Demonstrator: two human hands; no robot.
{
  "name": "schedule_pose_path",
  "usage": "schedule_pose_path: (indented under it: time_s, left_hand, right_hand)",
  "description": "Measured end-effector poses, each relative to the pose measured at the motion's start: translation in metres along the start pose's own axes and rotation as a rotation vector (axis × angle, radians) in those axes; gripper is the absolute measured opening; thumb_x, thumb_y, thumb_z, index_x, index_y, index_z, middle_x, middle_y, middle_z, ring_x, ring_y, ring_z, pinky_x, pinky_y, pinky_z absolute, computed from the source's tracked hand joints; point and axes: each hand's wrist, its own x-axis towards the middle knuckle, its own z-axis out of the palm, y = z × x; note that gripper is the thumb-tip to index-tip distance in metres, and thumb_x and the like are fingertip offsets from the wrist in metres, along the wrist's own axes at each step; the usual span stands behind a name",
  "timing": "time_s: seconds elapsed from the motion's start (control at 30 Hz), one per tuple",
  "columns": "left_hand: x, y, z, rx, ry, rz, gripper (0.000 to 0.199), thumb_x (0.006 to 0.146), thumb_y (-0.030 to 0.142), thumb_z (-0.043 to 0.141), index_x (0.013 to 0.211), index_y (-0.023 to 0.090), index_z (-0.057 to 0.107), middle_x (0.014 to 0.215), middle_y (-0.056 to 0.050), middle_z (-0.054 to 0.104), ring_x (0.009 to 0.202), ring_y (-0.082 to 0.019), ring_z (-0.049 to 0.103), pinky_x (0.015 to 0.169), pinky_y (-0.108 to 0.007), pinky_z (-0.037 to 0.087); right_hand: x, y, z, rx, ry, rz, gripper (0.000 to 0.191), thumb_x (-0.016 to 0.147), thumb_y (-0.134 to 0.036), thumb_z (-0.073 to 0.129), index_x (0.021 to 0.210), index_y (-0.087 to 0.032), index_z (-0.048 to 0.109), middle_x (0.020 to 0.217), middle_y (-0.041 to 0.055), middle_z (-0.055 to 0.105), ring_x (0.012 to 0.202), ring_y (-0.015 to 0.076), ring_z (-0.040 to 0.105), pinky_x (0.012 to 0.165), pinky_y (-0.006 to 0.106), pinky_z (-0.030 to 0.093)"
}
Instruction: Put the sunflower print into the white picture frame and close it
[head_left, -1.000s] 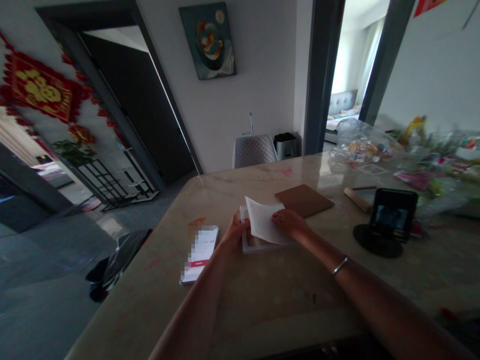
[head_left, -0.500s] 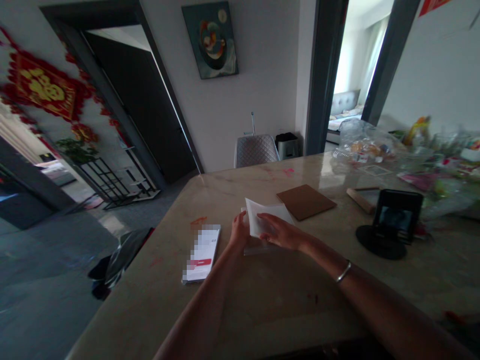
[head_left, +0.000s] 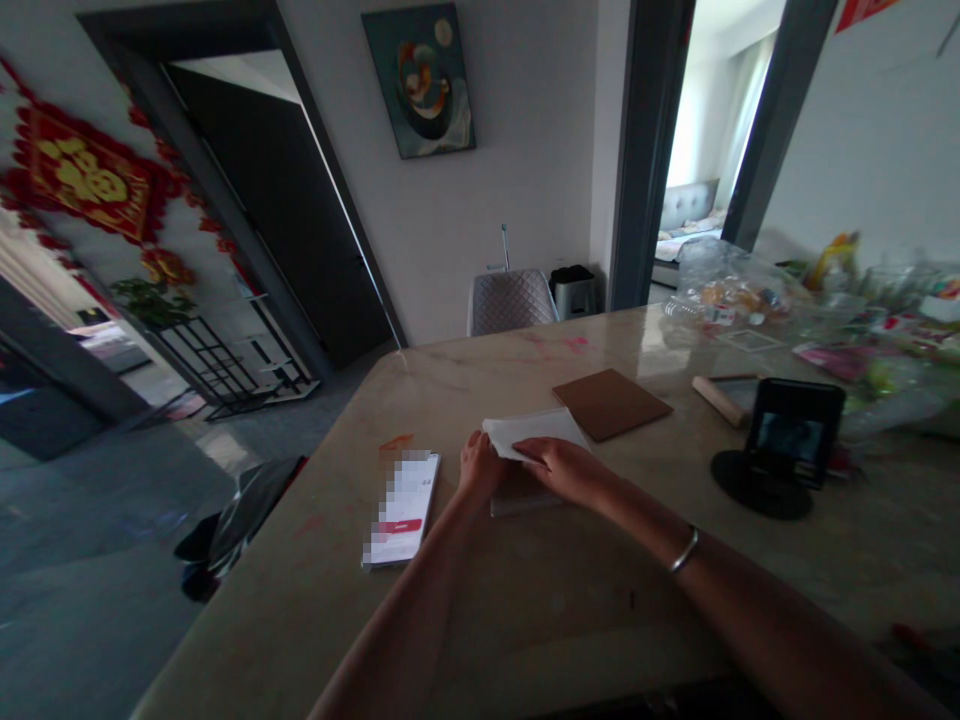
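Observation:
A thin white sheet (head_left: 551,424) lies low over the table between my hands. My left hand (head_left: 480,465), fingers curled, grips its left corner. My right hand (head_left: 564,468) reaches in from the right and holds the sheet's near edge, fingertips on the white surface. Under the hands is a clear, flat piece (head_left: 517,508) with a shiny near edge, partly hidden; its kind I cannot make out. A brown square board (head_left: 611,404) lies flat just beyond my right hand. Left of my left hand is a phone (head_left: 405,510) with a lit white screen.
On the right of the stone-topped table (head_left: 570,620) a black stand (head_left: 795,430) holds a dark screen. Behind it are a small wooden frame (head_left: 726,398) and clear plastic bags (head_left: 739,285) with other items. A grey quilted chair (head_left: 514,300) stands beyond the far edge.
The white sheet's raised left corner has come down, and the sheet now lies flatter. Both hands have shifted slightly, staying at its near edge.

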Motion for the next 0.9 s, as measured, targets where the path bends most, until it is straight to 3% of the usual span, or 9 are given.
schedule_pose_path:
  time_s: [0.17, 0.27, 0.37, 0.53, 0.6, 0.7, 0.9]
  left_hand:
    - [-0.004, 0.002, -0.003, 0.144, -0.017, -0.002, 0.048, 0.069, 0.028, 0.06, 0.114, 0.012, 0.051, 0.129, -0.014, 0.044, 0.121, -0.023, 0.038, 0.1, -0.031, 0.026]
    - [-0.006, 0.002, -0.002, 0.182, -0.053, 0.028, 0.046, 0.07, 0.026, 0.059, 0.114, 0.013, 0.052, 0.13, -0.013, 0.043, 0.123, -0.021, 0.036, 0.103, -0.031, 0.023]
    - [-0.007, 0.003, -0.001, 0.198, -0.057, 0.049, 0.042, 0.071, 0.025, 0.058, 0.111, 0.015, 0.055, 0.131, -0.012, 0.043, 0.123, -0.021, 0.036, 0.103, -0.031, 0.023]
    - [-0.005, 0.002, 0.0, 0.181, -0.009, 0.056, 0.034, 0.072, 0.026, 0.058, 0.105, 0.017, 0.059, 0.129, -0.011, 0.046, 0.12, -0.021, 0.04, 0.101, -0.031, 0.027]
    - [-0.003, 0.001, -0.002, 0.132, 0.053, 0.066, 0.027, 0.077, 0.025, 0.052, 0.102, 0.017, 0.061, 0.122, -0.01, 0.053, 0.115, -0.02, 0.045, 0.098, -0.031, 0.031]
    - [0.003, 0.0, -0.008, 0.004, 0.137, 0.081, 0.025, 0.082, 0.025, 0.042, 0.092, 0.018, 0.064, 0.104, -0.007, 0.063, 0.1, -0.018, 0.054, 0.089, -0.03, 0.037]
    - [0.007, -0.006, -0.011, -0.341, 0.034, -0.018, 0.05, 0.086, 0.043, 0.024, 0.081, 0.015, 0.064, 0.084, -0.008, 0.068, 0.074, -0.017, 0.061, 0.068, -0.027, 0.044]
  right_hand:
    - [0.003, -0.001, -0.013, -0.079, 0.318, 0.122, 0.031, 0.085, -0.025, 0.039, 0.107, -0.019, 0.06, 0.099, 0.0095, 0.066, 0.089, 0.0198, 0.062, 0.078, 0.029, 0.045]
    - [0.005, 0.01, -0.021, -0.059, 0.518, 0.224, 0.033, 0.085, -0.03, 0.037, 0.097, -0.015, 0.064, 0.087, 0.0106, 0.068, 0.08, 0.0202, 0.063, 0.072, 0.027, 0.046]
    - [0.005, 0.019, -0.027, -0.04, 0.605, 0.303, 0.037, 0.085, -0.036, 0.037, 0.09, -0.013, 0.066, 0.079, 0.0112, 0.068, 0.074, 0.0208, 0.063, 0.066, 0.027, 0.045]
    - [0.005, 0.017, -0.025, -0.076, 0.543, 0.198, 0.03, 0.083, -0.032, 0.043, 0.088, -0.015, 0.067, 0.084, 0.0108, 0.068, 0.077, 0.0197, 0.063, 0.068, 0.025, 0.044]
    - [0.005, 0.012, -0.019, -0.07, 0.465, 0.14, 0.025, 0.082, -0.029, 0.045, 0.088, -0.017, 0.066, 0.085, 0.0092, 0.068, 0.078, 0.0179, 0.062, 0.07, 0.024, 0.043]
    - [0.005, 0.007, -0.007, -0.085, 0.351, 0.172, 0.021, 0.081, -0.028, 0.048, 0.081, -0.018, 0.066, 0.079, 0.0076, 0.068, 0.072, 0.0165, 0.062, 0.065, 0.023, 0.042]
    - [0.004, 0.011, 0.004, -0.116, 0.244, 0.249, 0.015, 0.077, -0.023, 0.051, 0.068, -0.019, 0.063, 0.07, 0.0034, 0.064, 0.064, 0.0137, 0.056, 0.058, 0.022, 0.037]
